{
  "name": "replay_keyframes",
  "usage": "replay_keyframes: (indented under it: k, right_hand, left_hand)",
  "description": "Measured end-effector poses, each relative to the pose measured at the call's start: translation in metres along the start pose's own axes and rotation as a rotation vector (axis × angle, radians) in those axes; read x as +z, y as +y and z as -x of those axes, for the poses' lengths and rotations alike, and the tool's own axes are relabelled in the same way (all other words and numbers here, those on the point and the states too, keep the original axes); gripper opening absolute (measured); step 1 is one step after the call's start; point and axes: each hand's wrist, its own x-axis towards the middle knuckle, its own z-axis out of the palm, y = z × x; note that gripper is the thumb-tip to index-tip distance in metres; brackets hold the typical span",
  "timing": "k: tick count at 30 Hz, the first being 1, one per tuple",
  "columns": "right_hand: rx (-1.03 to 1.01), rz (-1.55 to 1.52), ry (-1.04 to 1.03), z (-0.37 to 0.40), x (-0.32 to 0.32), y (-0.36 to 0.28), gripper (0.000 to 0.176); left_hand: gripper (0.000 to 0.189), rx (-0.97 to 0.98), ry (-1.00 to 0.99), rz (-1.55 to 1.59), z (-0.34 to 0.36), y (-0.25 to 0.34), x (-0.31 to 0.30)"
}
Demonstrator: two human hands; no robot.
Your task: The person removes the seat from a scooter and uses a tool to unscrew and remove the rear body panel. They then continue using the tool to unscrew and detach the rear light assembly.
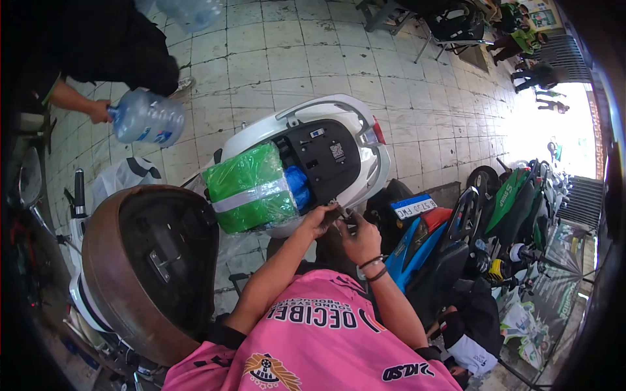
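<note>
My left hand (319, 221) and my right hand (362, 240) meet at the near side of a white scooter (251, 135). The fingers of both are pinched together around something small, which I cannot make out. Just beyond them is the scooter's black rear panel (336, 152), with a label and a code sticker on it. A green package (251, 186) in clear plastic, with a pale band across it, sits in the opening under the seat. Beside it lies a blue bundle (297, 187). The brown seat (124, 260) is tipped up to the left, its dark underside showing.
At the upper left, another person's hand (99, 111) grips a large water bottle (149, 118) by its neck. Several parked motorbikes, one of them blue (407, 251), stand at the right. Near them a person in black (469, 326) is low down. White tiles (261, 58) cover the floor.
</note>
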Motion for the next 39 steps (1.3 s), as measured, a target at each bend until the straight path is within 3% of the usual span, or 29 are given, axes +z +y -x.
replay_keyframes:
  k: [4,8,10,14,15,17,21,23,24,26,28,31,33,34,36,37,39]
  right_hand:
    - [-0.094,-0.023,0.089,-0.005,0.009,0.011,0.027]
    - [-0.051,-0.161,0.108,-0.007,0.022,0.02,0.023]
    - [-0.308,-0.06,0.145,-0.006,0.024,0.02,0.022]
    - [-0.487,0.215,-0.162,-0.014,0.009,0.019,0.021]
    - [-0.485,0.218,-0.151,-0.018,0.004,0.021,0.021]
    - [-0.641,0.359,-0.2,-0.023,-0.004,0.026,0.034]
    - [-0.603,0.26,-0.01,-0.016,-0.011,0.016,0.052]
    - [-0.286,-0.074,0.017,-0.005,-0.01,0.009,0.05]
    - [-0.286,-0.066,0.022,-0.007,-0.006,0.011,0.05]
    - [-0.196,0.245,-0.155,-0.014,0.003,0.021,0.042]
    - [-0.338,0.353,-0.22,-0.019,0.001,0.024,0.037]
    - [-0.372,0.214,-0.109,-0.02,0.001,0.019,0.039]
    - [-0.471,-0.004,0.186,-0.016,-0.001,0.013,0.037]
    - [-0.466,0.004,0.182,-0.012,0.0,0.012,0.037]
    - [0.035,0.127,0.14,-0.005,-0.001,0.014,0.035]
    - [0.078,0.098,0.015,-0.007,0.003,0.029,0.042]
    - [0.081,0.039,-0.027,-0.011,0.015,0.04,0.038]
  left_hand:
    - [0.015,-0.004,-0.018,0.028,0.002,0.005,0.006]
    - [0.016,-0.013,-0.022,0.063,0.01,0.002,0.01]
    - [0.014,0.005,-0.051,0.057,0.013,-0.001,0.005]
    - [0.015,-0.042,-0.096,0.081,0.017,0.0,0.008]
    - [0.016,-0.032,-0.078,0.101,0.012,-0.002,0.007]
    - [0.016,0.018,-0.059,0.113,0.002,-0.008,0.006]
    - [0.015,0.084,0.05,0.051,-0.008,-0.013,0.0]
    - [0.015,0.034,0.011,0.039,-0.006,-0.013,-0.006]
    - [0.015,-0.007,-0.032,0.018,-0.008,-0.009,-0.005]
    - [0.013,0.008,-0.032,0.022,-0.007,-0.009,-0.008]
    - [0.014,0.048,-0.018,0.034,-0.009,-0.012,-0.008]
    - [0.013,0.051,-0.048,0.089,-0.01,-0.014,-0.017]
    - [0.015,0.084,0.015,0.144,-0.015,-0.016,-0.017]
    - [0.015,0.077,0.013,0.15,-0.014,-0.015,-0.018]
    - [0.015,0.037,-0.033,0.06,-0.009,-0.01,-0.015]
    - [0.018,0.11,0.044,0.06,0.0,-0.013,0.003]
    - [0.019,0.104,0.022,0.063,0.005,-0.013,0.012]
